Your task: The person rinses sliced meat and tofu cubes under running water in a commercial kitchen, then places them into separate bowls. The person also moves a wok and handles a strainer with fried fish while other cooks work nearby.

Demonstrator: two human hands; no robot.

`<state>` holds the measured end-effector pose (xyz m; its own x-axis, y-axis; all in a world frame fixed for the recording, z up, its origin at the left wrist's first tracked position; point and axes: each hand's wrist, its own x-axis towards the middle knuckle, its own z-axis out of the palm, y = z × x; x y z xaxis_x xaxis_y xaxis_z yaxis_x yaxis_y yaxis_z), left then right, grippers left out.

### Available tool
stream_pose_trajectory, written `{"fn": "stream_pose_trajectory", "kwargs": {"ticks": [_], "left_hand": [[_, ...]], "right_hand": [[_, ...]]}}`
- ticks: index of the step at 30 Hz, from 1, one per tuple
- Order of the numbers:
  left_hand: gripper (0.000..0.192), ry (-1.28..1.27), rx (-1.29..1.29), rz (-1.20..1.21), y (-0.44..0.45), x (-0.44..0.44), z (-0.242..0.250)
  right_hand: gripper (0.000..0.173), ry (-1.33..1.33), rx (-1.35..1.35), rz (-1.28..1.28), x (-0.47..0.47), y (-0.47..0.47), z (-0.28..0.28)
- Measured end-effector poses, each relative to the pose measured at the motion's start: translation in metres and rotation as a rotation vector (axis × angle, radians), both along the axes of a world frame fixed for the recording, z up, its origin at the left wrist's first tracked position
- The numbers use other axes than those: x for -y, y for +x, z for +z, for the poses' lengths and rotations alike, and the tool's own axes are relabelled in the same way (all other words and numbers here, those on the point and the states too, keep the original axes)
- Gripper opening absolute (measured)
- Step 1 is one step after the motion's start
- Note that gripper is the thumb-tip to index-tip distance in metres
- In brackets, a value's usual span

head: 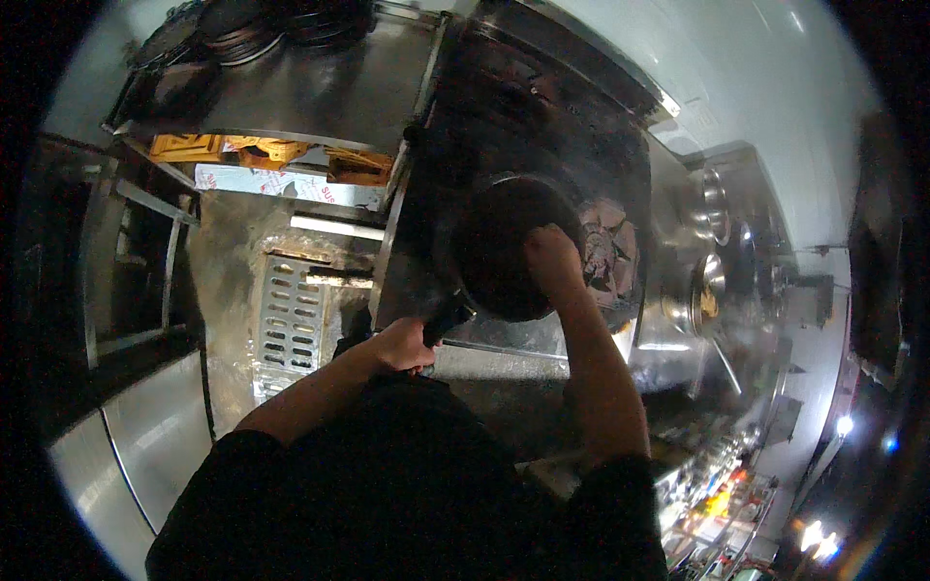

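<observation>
A dark, round frying pan point(501, 247) rests over the blackened stove top point(429, 269) in front of me. My left hand point(407, 345) is closed around the pan's black handle point(448, 323). Over the right part of the pan is my right hand point(554, 250), its fingers curled down towards the dark inside. Whether it holds something is too dark to tell. To the right of the pan lies a burner point(609, 254) with reddish-brown surrounds.
Stacked dark pans point(240, 33) stand on a steel table point(320, 87) at the upper left, above yellow crates point(272, 150). A floor drain grate point(289, 309) lies left. Metal bowls point(716, 203) and a pot with a long handle point(683, 309) sit on the right steel counter.
</observation>
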<state>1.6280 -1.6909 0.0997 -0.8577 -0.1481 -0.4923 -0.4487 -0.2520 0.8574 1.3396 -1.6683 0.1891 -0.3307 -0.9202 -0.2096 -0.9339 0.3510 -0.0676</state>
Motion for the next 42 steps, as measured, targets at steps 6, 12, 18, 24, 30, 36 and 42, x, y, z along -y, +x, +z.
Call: {"fn": "stream_pose_trajectory", "kwargs": {"ticks": [6,12,18,24,30,36,42], "left_hand": [[0.021,-0.024,-0.008,-0.038,0.003,0.004,0.007],[0.026,-0.088,-0.038,-0.009,0.010,0.004,0.010],[0.036,-0.021,-0.015,0.008,0.006,0.007,0.013],[0.030,-0.018,-0.006,-0.050,0.003,0.010,0.010],[0.027,-0.117,0.003,-0.027,0.003,0.007,0.008],[0.024,-0.057,0.017,-0.015,0.003,0.007,0.011],[0.021,-0.040,0.034,-0.032,0.002,0.009,0.013]], "right_hand": [[0.017,0.078,-0.111,-0.077,0.024,0.005,-0.048],[0.022,0.339,-0.205,-0.095,0.037,0.007,-0.057],[0.022,0.305,-0.252,-0.018,0.035,-0.001,-0.056],[0.023,0.316,-0.185,-0.025,0.031,-0.006,-0.065],[0.022,0.281,-0.142,-0.033,0.036,0.002,-0.059],[0.023,0.224,-0.100,-0.075,0.035,0.012,-0.045],[0.024,0.250,-0.036,-0.055,0.034,0.011,-0.036]]}}
